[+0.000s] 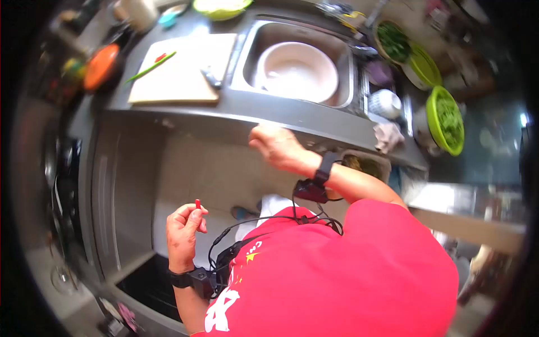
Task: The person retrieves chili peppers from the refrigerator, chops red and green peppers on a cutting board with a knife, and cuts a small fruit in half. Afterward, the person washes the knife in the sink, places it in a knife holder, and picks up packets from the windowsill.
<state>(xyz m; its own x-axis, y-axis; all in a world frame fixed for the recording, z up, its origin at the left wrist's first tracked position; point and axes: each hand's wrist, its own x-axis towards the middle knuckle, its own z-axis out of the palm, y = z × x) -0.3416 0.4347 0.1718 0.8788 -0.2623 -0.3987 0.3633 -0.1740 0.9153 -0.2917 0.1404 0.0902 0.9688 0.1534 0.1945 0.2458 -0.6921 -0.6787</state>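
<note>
L hand [187, 226] pinches red piece [197, 204] upright, prob. b/c it is small. R hand [276, 147] is half-curled; contents can't tell.

Smooth metal sink [306, 32], glossy basin [300, 67]

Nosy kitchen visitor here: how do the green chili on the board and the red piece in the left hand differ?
The green chili is long, the red piece short. The green chili lies on the cutting board; the red piece is pinched in the left hand. Both are narrow.
</note>
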